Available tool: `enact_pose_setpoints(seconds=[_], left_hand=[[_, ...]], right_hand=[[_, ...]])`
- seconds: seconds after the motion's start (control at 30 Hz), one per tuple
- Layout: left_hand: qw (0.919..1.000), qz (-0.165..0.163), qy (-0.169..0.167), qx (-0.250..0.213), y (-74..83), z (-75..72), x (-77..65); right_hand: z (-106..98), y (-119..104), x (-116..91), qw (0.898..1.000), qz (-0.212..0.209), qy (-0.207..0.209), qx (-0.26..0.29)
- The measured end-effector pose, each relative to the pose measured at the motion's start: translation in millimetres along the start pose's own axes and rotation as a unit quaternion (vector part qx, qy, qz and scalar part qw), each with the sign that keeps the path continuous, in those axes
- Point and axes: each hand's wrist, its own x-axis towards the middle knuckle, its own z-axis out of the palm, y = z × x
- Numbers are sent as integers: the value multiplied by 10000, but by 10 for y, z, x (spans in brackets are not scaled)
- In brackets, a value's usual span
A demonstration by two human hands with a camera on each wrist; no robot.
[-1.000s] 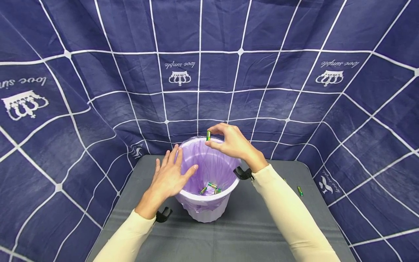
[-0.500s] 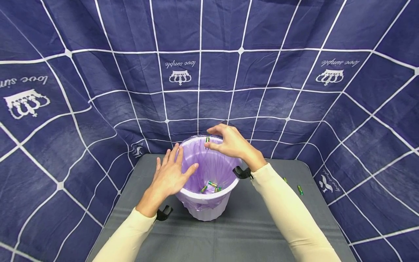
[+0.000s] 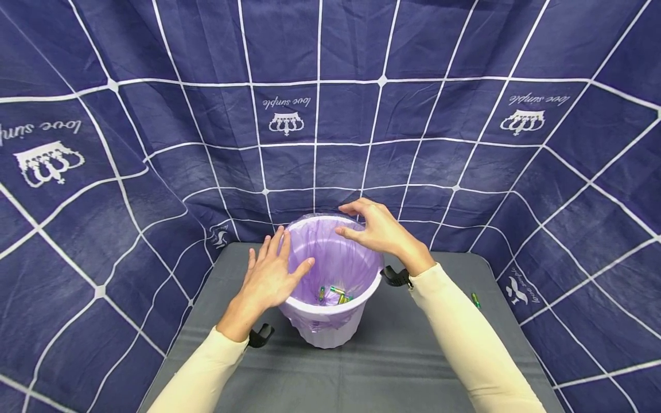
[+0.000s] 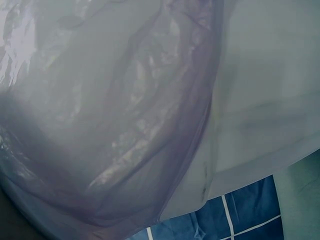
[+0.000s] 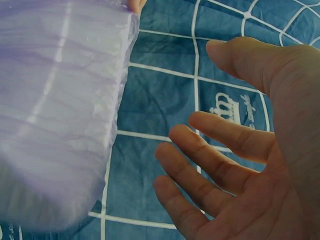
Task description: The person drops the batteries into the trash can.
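Evidently, the step in hand is the release of a battery into the bin, judged complete for this piece. The right hand (image 3: 378,227) hangs above the far right rim of the white plastic bin (image 3: 326,337), thumb and fingers parted, gripping nothing; the right wrist view confirms a bare palm. The left hand (image 3: 268,279) lies at the left rim, fingers extended and spread, holding nothing; how firmly it bears on the rim cannot be told. Several green-and-gold batteries (image 3: 337,290) lie at the bottom of the purple bin liner (image 3: 356,261), close together; the exact count is uncertain. One loose battery (image 3: 475,300) lies on the grey cloth (image 3: 408,350), just beyond the right sleeve (image 3: 465,338), which may hide more. The next move appears to call for reaching right, pinching that loose battery and bringing it over the opening.
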Motion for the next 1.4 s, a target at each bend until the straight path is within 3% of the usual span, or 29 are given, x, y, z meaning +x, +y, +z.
enact_pose_setpoints(seconds=[0.9, 1.4], left_hand=[[10000, 6, 59, -27, 6, 10, 9], [9998, -67, -2, -205, 16, 1, -18]], right_hand=[[-205, 594, -572, 9962, 290, 810, 109], [-235, 1122, -974, 9922, 912, 846, 91]])
